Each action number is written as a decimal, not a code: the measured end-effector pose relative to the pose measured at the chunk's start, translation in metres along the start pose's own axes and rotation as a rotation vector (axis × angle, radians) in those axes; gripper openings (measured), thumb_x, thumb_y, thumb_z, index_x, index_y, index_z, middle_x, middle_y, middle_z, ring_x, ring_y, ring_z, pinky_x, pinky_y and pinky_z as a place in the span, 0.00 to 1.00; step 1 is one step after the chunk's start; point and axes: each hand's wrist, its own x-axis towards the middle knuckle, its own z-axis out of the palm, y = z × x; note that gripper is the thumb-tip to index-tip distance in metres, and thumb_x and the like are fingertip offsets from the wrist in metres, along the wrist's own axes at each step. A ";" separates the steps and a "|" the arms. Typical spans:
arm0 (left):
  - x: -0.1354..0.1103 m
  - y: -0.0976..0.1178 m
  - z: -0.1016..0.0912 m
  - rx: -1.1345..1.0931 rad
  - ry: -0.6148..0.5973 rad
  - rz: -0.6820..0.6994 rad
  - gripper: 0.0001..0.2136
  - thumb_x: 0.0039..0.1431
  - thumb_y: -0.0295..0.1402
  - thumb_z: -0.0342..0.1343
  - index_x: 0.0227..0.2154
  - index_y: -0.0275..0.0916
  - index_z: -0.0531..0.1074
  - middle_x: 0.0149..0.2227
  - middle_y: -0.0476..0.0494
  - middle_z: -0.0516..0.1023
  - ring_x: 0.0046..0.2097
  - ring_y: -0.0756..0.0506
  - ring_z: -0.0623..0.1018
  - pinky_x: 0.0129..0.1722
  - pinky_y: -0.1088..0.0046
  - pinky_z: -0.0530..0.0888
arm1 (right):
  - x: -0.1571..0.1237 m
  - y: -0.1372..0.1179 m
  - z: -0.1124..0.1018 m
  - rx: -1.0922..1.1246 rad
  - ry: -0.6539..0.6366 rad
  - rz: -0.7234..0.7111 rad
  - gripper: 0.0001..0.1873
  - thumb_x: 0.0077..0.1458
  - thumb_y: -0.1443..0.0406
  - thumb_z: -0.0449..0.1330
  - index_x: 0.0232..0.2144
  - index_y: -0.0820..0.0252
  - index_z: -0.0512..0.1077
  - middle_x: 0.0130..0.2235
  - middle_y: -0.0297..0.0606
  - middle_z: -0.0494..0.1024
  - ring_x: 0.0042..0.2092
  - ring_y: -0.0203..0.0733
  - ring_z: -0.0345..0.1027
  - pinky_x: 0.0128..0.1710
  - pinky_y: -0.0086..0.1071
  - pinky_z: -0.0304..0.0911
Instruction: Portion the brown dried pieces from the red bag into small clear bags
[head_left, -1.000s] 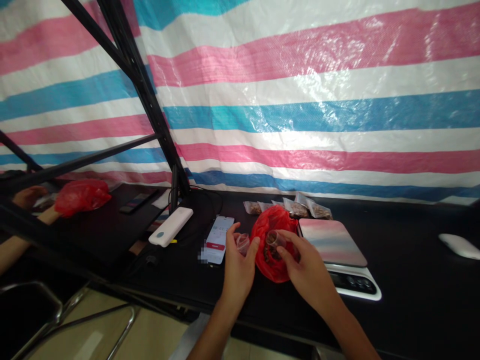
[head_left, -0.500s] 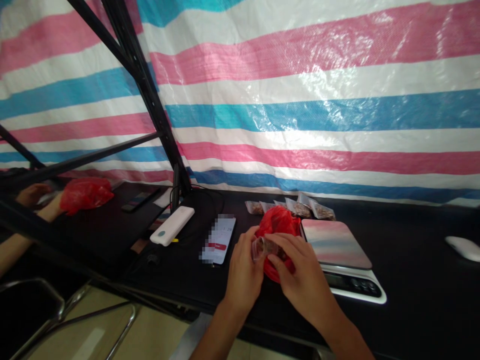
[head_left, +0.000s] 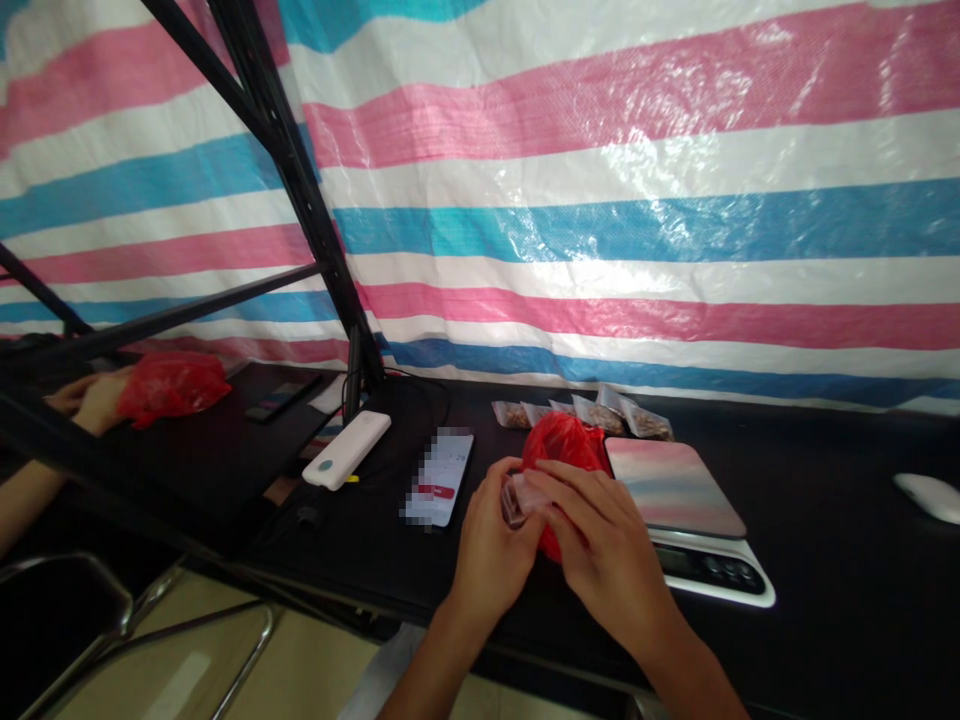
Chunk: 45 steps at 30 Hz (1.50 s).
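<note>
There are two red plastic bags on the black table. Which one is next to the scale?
The red bag behind the person's own hands, touching the left edge of the scale. The other red bag lies far left, beside another person's hand.

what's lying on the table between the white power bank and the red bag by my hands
In the head view, a smartphone lies between the white power bank and the red bag.
</note>
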 end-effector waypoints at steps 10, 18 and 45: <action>-0.019 0.041 -0.009 0.518 0.008 -0.226 0.21 0.65 0.46 0.52 0.56 0.42 0.64 0.39 0.40 0.83 0.43 0.34 0.83 0.41 0.62 0.71 | -0.002 0.040 -0.012 -0.237 -0.059 0.235 0.17 0.64 0.68 0.56 0.52 0.50 0.76 0.51 0.36 0.81 0.49 0.51 0.70 0.45 0.43 0.57; -0.028 0.036 0.003 0.769 -0.260 -0.155 0.08 0.66 0.33 0.49 0.36 0.41 0.72 0.36 0.39 0.82 0.42 0.36 0.81 0.41 0.62 0.68 | -0.008 0.040 -0.007 -0.378 -0.235 0.276 0.21 0.60 0.73 0.55 0.50 0.51 0.78 0.52 0.37 0.81 0.48 0.52 0.68 0.45 0.46 0.56; -0.007 0.010 -0.021 0.160 0.197 0.227 0.15 0.53 0.15 0.48 0.35 0.43 0.65 0.35 0.49 0.66 0.38 0.45 0.68 0.39 0.70 0.66 | 0.002 0.024 -0.011 -0.003 -0.106 0.182 0.20 0.63 0.73 0.51 0.53 0.55 0.73 0.53 0.46 0.74 0.53 0.49 0.72 0.52 0.44 0.71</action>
